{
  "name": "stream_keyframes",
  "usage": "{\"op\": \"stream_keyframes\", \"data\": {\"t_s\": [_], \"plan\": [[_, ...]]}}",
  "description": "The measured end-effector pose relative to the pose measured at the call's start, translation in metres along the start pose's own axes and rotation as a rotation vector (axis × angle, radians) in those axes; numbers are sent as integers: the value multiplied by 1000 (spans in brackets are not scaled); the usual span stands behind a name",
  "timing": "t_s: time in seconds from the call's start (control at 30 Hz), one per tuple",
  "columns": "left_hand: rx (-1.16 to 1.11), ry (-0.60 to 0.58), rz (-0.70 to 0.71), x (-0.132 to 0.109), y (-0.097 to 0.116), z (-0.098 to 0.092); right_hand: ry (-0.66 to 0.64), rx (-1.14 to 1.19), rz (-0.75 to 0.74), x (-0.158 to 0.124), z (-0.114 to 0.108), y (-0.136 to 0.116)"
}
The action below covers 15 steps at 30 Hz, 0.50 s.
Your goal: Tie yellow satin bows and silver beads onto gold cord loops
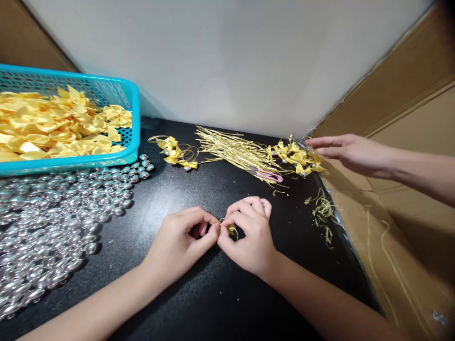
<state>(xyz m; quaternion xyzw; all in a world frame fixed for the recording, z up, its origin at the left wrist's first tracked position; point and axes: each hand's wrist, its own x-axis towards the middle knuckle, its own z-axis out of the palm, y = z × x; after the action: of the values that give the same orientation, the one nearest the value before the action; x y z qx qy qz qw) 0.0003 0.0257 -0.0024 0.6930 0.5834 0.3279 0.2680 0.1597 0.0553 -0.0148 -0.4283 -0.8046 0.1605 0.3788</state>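
In the head view my left hand (pixel 185 232) and my right hand (pixel 250 234) meet over the black table (pixel 170 289). Thumb and forefinger of each are pinched together on a thin gold cord, fingertips touching or nearly so. Part of a yellow ribbon bow (pixel 232 229) shows beneath my right fingers; the rest of it is covered. Beyond my hands lies a loose bundle of gold cords (pixel 231 149), with a pink hair clip (pixel 269 175) on its near end. Finished-looking bows with silver beads and cord loops (pixel 174 154) lie left of the bundle.
A turquoise basket (pixel 134 123) of yellow bows stands at the left, with many silver beads (pixel 53 227) spread before it. More beaded bows (pixel 295 156) lie at right, near another person's hand (pixel 350 151). Cord scraps (pixel 323 208) lie by the table's right edge, beside cardboard (pixel 398 199).
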Motion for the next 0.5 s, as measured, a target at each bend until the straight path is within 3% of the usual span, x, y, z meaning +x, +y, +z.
{"op": "stream_keyframes", "data": {"t_s": [0.5], "plan": [[-8, 2, -17, 0, 0, 1, 21, -1, 3, 1, 0, 1]]}}
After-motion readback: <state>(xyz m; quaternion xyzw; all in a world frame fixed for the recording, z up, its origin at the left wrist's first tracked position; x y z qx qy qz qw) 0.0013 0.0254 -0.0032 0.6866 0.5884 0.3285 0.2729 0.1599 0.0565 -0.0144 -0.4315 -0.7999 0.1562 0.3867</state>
